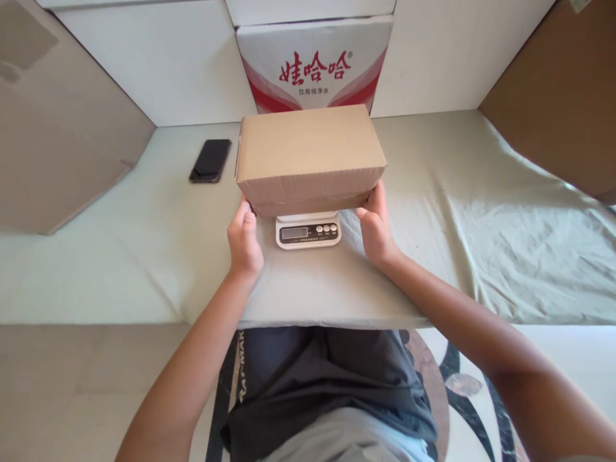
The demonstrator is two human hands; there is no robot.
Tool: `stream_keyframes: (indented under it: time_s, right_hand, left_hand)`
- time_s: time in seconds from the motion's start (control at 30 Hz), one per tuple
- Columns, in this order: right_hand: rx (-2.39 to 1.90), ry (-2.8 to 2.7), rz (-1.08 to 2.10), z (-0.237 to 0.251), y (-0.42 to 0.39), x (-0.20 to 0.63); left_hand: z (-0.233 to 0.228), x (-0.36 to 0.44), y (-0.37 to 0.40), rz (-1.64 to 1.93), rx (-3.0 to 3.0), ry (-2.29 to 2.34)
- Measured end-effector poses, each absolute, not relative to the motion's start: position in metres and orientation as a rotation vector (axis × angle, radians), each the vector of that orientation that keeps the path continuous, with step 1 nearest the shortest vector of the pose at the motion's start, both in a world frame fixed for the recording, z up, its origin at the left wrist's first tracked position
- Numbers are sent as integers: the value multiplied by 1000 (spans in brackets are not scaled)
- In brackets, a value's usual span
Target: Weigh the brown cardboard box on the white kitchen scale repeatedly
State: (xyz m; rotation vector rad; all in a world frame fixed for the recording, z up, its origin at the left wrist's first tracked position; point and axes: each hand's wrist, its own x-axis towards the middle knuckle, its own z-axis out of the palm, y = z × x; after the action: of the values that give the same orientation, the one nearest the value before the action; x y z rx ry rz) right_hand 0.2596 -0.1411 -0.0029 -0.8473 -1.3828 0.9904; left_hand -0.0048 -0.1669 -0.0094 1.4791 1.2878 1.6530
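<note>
A closed brown cardboard box [310,144] is held between my two hands, over a white digital kitchen scale [308,232]. My left hand [245,237] grips the box's lower left corner, its thumb on the near side and its other fingers mostly hidden. At the lower right corner, my right hand [376,224] closes on the box in the same way. The scale's display and round buttons face me, while its platform lies mostly hidden beneath the box. Whether the box touches the platform I cannot tell.
A black phone [210,160] lies to the left on the pale green cloth [423,205]. Behind stands a white carton with red lettering [315,64] against white panels. Large cardboard pieces rise at the left [62,122] and right [558,96].
</note>
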Motion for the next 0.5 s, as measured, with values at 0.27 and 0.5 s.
stream_keyframes:
  time_s: [0.27, 0.5]
  right_hand:
    - [-857, -1357, 974, -1, -138, 261]
    - [-935, -1181, 878, 3, -126, 281]
  left_hand:
    - [-8, -6, -165, 1690, 1454, 1270]
    - [-5, -28, -154, 1820, 1328, 1323]
